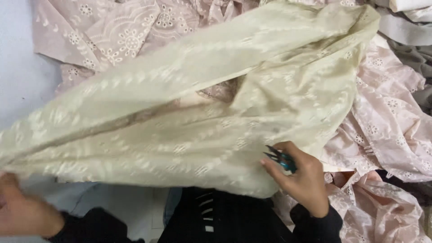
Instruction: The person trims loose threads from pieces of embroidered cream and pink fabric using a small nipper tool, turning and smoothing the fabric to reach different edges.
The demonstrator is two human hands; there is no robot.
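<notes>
Two hands show in my one head view, both coming out of dark sleeves at the bottom edge. My right hand (302,180) sits low and right of centre, its fingers curled shut around a small pair of teal-handled thread snips (280,159), whose dark tips point up and left toward the cloth. The thumb and forefinger of that hand also touch the lower edge of the sheer pale yellow-green embroidered fabric (216,103), just beside the snips. My left hand (22,211) is at the far lower left corner, blurred; it lies just beside the fabric's left end, but I cannot tell whether it is closed on the cloth or merely against it.

That yellow-green fabric fills most of the view. It stretches in a long band from the left edge, near my left hand, up to the upper right corner, and it folds over itself near the middle, where a gap opens and a bit of pink shows through. White leaf-like stitching runs across it in rows.

Under and around it lie heaps of dusty pink eyelet fabric with white flower embroidery (121,31), across the top left and piled down the right side. Some grey cloth (405,31) lies bunched at the upper right corner. A pale blue-grey worktop (18,76) shows bare along the left side. Dark clothing (216,216) with white marks fills the bottom centre between my arms.
</notes>
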